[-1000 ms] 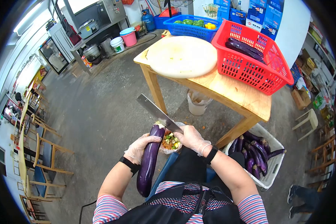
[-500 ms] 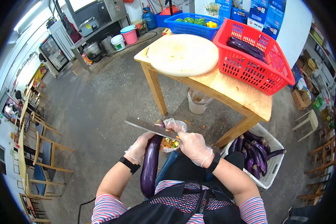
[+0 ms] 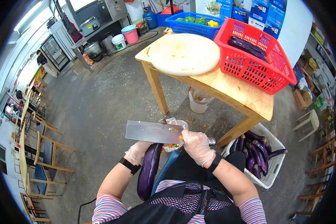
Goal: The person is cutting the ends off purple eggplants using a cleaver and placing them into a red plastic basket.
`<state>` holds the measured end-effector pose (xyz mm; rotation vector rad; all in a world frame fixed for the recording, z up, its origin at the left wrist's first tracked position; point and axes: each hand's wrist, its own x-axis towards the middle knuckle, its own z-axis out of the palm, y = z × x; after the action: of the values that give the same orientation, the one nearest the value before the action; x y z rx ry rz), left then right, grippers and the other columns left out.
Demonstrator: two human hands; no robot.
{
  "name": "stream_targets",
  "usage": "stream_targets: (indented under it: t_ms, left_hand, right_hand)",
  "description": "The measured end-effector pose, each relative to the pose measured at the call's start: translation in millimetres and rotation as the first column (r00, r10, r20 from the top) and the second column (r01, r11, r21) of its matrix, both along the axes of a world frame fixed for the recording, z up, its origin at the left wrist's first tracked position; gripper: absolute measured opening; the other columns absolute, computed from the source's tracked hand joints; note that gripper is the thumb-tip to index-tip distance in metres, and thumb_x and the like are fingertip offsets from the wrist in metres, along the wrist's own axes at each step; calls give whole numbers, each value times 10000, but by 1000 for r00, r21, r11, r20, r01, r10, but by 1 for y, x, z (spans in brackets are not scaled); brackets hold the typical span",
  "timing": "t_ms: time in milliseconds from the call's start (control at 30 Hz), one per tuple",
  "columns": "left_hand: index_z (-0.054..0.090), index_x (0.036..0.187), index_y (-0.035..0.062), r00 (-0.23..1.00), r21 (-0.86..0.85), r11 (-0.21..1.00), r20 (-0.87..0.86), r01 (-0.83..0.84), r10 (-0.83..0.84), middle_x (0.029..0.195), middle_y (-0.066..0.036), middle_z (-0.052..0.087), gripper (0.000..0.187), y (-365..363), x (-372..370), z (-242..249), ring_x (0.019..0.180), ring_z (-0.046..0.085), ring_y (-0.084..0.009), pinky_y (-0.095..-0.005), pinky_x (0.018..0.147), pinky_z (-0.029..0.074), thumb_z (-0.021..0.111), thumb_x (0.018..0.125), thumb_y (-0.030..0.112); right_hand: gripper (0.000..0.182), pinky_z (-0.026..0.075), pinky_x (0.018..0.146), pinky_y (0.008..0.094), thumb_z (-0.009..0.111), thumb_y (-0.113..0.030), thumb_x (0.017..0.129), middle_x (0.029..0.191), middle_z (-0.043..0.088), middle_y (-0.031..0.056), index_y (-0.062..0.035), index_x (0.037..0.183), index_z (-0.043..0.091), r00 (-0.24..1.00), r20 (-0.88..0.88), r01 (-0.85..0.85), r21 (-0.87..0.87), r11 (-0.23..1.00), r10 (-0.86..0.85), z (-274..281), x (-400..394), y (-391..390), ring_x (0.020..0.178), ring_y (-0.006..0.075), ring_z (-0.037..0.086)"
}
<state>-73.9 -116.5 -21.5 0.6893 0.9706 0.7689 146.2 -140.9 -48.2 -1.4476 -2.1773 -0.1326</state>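
Note:
My left hand [image 3: 138, 151], in a clear plastic glove, is closed around the upper part of a long purple eggplant [image 3: 149, 173] that points down toward my lap. In my gloved right hand [image 3: 198, 147] is the handle of a cleaver [image 3: 153, 131]. Its broad blade lies across the eggplant's stem end in this view, covering part of it and my left fingertips. The stem tip shows just above the blade's top edge. Below the blade, a plastic-lined scrap container [image 3: 182, 123] holds vegetable trimmings.
A white crate [image 3: 275, 170] of eggplants stands on the floor at right. The wooden table [image 3: 246, 99] ahead carries a round cutting board [image 3: 183, 54], a red basket [image 3: 263, 72] with eggplants and a blue basket [image 3: 186, 27] with peppers. A bucket [image 3: 199, 106] sits beneath it.
The cleaver has turned so its broad face shows, and it covers more of the eggplant's top. The eggplant's lower end has shifted slightly left and down. A person now appears at the far left.

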Motion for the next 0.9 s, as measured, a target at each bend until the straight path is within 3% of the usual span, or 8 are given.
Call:
stream_targets:
  t_ms: [233, 333, 400, 500, 633, 733, 833, 900]
  left_hand:
    - [610, 1089, 14, 994, -112, 993, 92, -43, 53, 820, -122, 673, 343, 5, -1, -11, 572, 658, -206, -307, 509, 575, 728, 857, 237]
    - [607, 1087, 12, 999, -62, 997, 28, 46, -44, 824, -107, 666, 309, 6, -6, -12, 603, 658, -192, -294, 526, 565, 708, 869, 206]
    - [602, 1097, 15, 979, 158, 976, -167, 147, -120, 826, -84, 652, 274, -1, -9, -4, 647, 652, -167, -270, 559, 551, 677, 870, 150]
    - [581, 1137, 18, 969, -40, 990, -200, 138, -143, 840, -61, 638, 313, -4, -10, 14, 673, 635, -136, -246, 581, 536, 664, 856, 128]
    - [544, 1194, 23, 965, 10, 974, -139, 225, -221, 839, -45, 621, 417, 3, -13, 9, 645, 613, -116, -235, 579, 521, 690, 831, 166]
    - [518, 1251, 28, 925, 55, 954, -267, 296, -272, 849, -36, 611, 544, 5, -12, 10, 652, 604, -101, -228, 597, 515, 731, 791, 226]
    - [494, 1296, 21, 889, 91, 960, -410, 264, -206, 866, -38, 609, 635, 10, -9, -1, 675, 603, -104, -238, 616, 512, 747, 755, 239]
    - [467, 1321, -40, 734, 219, 889, -657, 402, -171, 1067, -123, 638, 689, 16, -11, -20, 915, 629, -178, -299, 824, 510, 739, 751, 234]
  right_hand:
    - [129, 512, 533, 399, 657, -130, 805, 653, 629, 125, -50, 846, 564, 999, -35, -33, -83, 996, 30, 2, 0, -5, 594, 296, 659]
    - [138, 509, 535, 410, 659, -135, 812, 652, 625, 143, -47, 873, 572, 997, -60, -61, -111, 992, 54, -3, 3, -1, 602, 314, 655]
    - [148, 508, 542, 421, 661, -140, 815, 652, 623, 153, -45, 882, 570, 993, -101, -82, -143, 986, 67, -4, 7, 3, 614, 329, 654]
    - [122, 523, 569, 443, 629, -132, 828, 663, 629, 170, -42, 902, 594, 990, -120, -103, -218, 971, 78, 3, 9, 9, 646, 348, 664]
    - [132, 541, 667, 466, 575, -115, 854, 711, 641, 192, -40, 945, 633, 976, -206, -141, -372, 917, 66, 11, 9, 16, 747, 357, 679]
    - [139, 537, 726, 470, 566, -124, 864, 793, 662, 201, -49, 946, 649, 973, -229, -106, -499, 860, -13, 15, 2, 20, 810, 370, 676]
    - [139, 535, 732, 477, 569, -150, 870, 853, 675, 201, -48, 909, 655, 991, -132, -46, -437, 898, -13, 4, -6, 21, 817, 381, 673]
    - [152, 535, 738, 480, 574, -169, 874, 895, 680, 198, -49, 902, 662, 989, -145, -50, -456, 888, -19, -3, -6, 25, 825, 388, 671]
